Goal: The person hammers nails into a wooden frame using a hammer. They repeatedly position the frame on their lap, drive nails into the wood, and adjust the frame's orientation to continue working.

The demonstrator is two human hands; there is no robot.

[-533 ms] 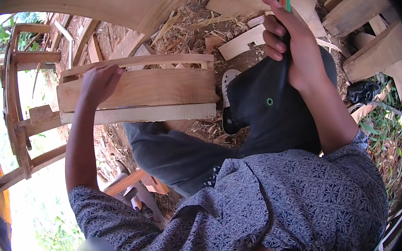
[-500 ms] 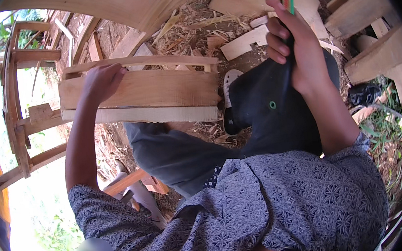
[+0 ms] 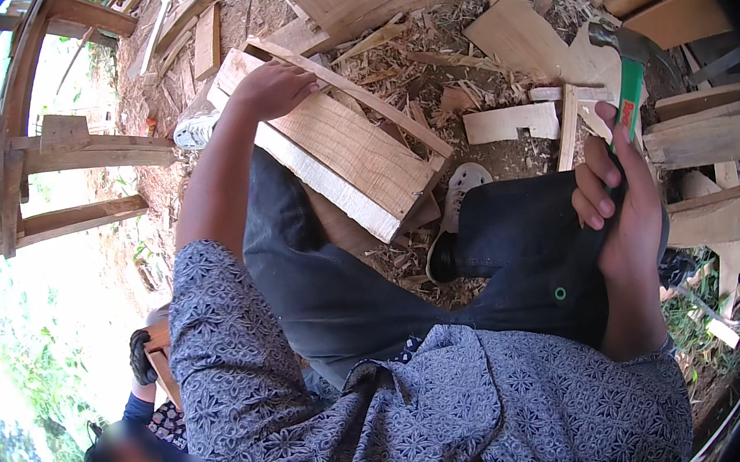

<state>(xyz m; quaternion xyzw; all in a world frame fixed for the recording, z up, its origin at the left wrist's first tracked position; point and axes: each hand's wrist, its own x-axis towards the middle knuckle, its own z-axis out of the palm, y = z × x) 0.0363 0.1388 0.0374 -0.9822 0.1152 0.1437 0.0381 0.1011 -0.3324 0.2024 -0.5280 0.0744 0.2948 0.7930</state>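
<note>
My left hand grips the upper edge of a long wooden box-like piece, its fingers curled over the slot beside a thin rail. The piece is made of pale boards and lies tilted across in front of my left leg, its near right end pointing at my feet. On the right, my right hand is closed around a hammer with a green and black handle. The hammer's dark metal head points away from me, raised apart from the wooden piece.
Wood shavings and offcuts cover the ground, with a notched board near my shoe. Stacked planks stand at the right. A wooden frame is on the left. Another person is at the lower left, beside a piece of wood.
The wooden piece has swung from nearly level to slanted, its right end now nearer me, with my left hand still on it. The view has shifted; the hammer stays in my right hand.
</note>
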